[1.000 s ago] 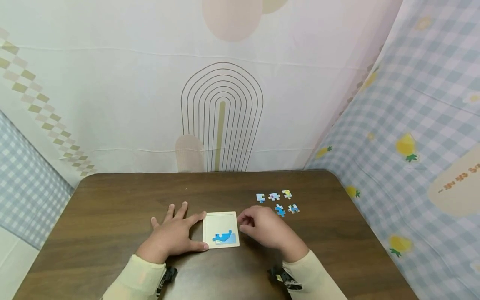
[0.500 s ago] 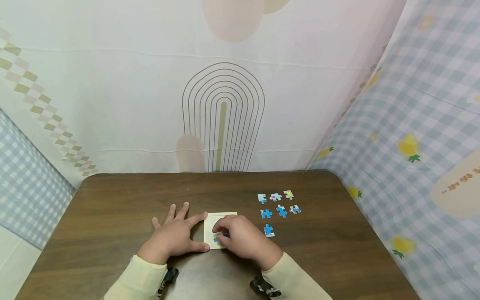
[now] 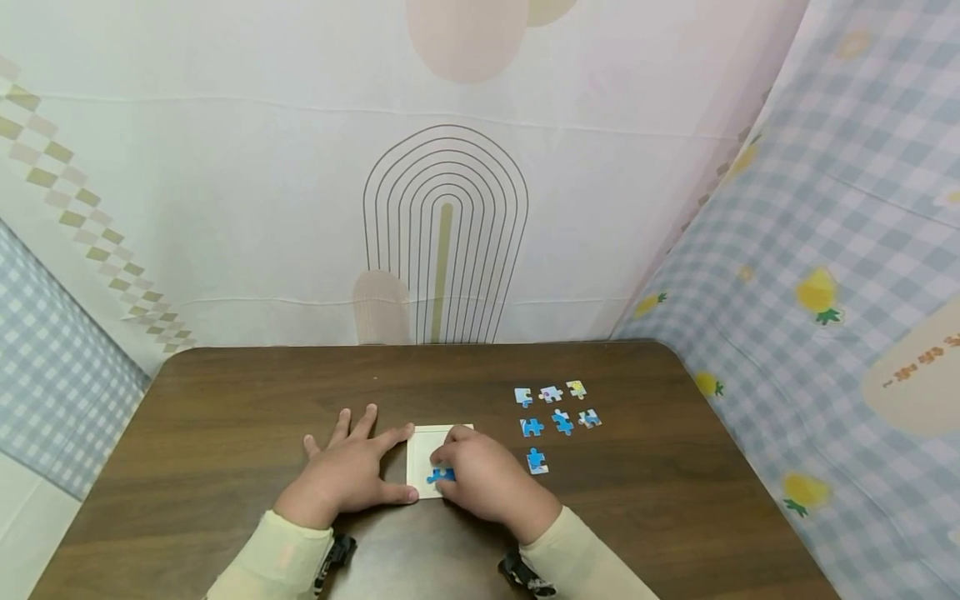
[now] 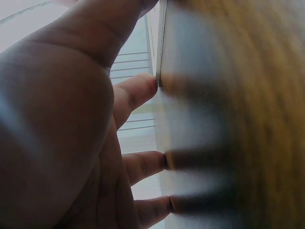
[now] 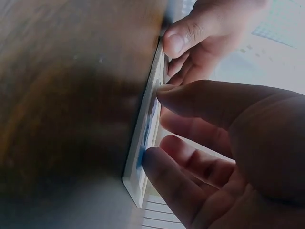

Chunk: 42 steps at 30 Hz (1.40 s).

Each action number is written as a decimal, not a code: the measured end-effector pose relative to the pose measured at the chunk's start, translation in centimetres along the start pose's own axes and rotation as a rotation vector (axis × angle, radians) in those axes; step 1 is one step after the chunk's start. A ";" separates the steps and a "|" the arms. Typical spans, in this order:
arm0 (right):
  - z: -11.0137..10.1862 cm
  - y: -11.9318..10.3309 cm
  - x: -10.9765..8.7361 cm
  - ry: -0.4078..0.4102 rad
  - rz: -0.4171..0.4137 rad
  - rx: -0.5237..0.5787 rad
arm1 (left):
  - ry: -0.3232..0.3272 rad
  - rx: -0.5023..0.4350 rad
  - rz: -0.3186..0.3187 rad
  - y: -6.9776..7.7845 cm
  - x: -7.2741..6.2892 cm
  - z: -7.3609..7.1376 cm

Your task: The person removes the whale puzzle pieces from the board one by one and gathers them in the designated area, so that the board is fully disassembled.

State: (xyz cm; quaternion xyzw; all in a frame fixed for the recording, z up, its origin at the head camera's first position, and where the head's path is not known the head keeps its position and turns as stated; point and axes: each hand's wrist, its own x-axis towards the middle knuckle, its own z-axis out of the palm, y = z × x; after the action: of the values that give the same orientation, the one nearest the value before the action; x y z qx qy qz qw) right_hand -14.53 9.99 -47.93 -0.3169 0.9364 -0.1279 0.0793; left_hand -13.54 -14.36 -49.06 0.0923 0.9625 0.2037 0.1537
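A small pale square puzzle tray (image 3: 422, 446) lies on the table. My left hand (image 3: 341, 479) is flat with fingers spread, its thumb and index fingertips at the tray's left corners. Over the tray's right part is my right hand (image 3: 483, 475), covering much of it. A blue puzzle piece (image 3: 441, 474) shows beside its thumb, low in the tray. The right wrist view has the right thumb (image 5: 186, 98) and fingertips touching down on the tray (image 5: 136, 188), spaced apart, with blue partly visible under them.
Several loose jigsaw pieces (image 3: 562, 422) lie to the right of the tray, roughly in rows. One blue piece (image 3: 536, 461) is nearest my right wrist. The brown table (image 3: 247, 400) meets a patterned cloth backdrop (image 3: 300, 208) at its far edge.
My right hand has moved left from beside the tray onto it, uncovering loose pieces on the table. The tilted blue piece in the tray now looks level. The left hand stays put.
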 end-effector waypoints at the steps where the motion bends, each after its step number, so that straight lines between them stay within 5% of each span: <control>1: 0.0 -0.1 0.0 -0.007 -0.001 -0.016 | 0.002 0.000 0.001 0.0 0.0 0.0; 32: 0.2 -0.3 0.2 0.000 0.009 -0.076 | -0.009 -0.011 -0.004 0.0 -0.1 -0.3; 42: -0.5 -0.6 1.2 -0.086 0.030 -0.047 | -0.010 -0.007 -0.002 0.0 0.0 -0.1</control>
State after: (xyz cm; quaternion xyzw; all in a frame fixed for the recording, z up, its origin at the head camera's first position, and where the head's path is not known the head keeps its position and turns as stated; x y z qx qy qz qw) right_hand -15.28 8.92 -47.33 -0.3097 0.9396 -0.0909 0.1137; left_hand -13.54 -14.44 -48.94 0.0916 0.9611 0.2065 0.1588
